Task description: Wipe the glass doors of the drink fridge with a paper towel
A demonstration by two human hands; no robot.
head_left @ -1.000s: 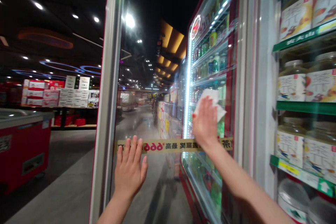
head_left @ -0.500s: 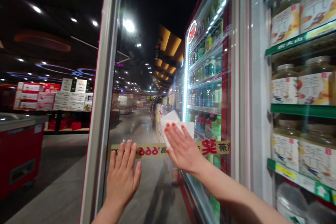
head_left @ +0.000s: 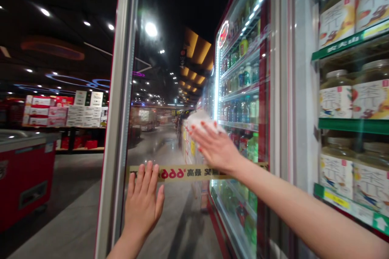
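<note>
Right, here's where I am: my right hand [head_left: 215,147] is up against the glass door [head_left: 170,68] of a refrigerated drinks case, fingers stretched out and only loosely bent, pinning a crumpled white wipe [head_left: 200,120] under the fingertips. That's all it has hold of, and the wipe sits just past my fingers, flat on the glass.

Down and to the left of it, my left hand [head_left: 142,198] is wide open, palm to the glass, fingers spread, holding nothing. Its fingertips overlap a yellow printed strip [head_left: 185,173] that runs across the door between my two hands, just under the right one.

Left of my left hand runs the door's metal frame [head_left: 117,129]. Behind the glass, above my right hand, shelves of bottled drinks [head_left: 243,77] glow under a strip of white LEDs [head_left: 216,89].

Further right of that hand, past a pale pillar [head_left: 304,73], big jars with white labels [head_left: 336,93] line green-edged shelves [head_left: 352,125]. Far off to my left, a red chest freezer [head_left: 24,178] stands on the shop floor, with stacked boxes [head_left: 63,111] behind it.
</note>
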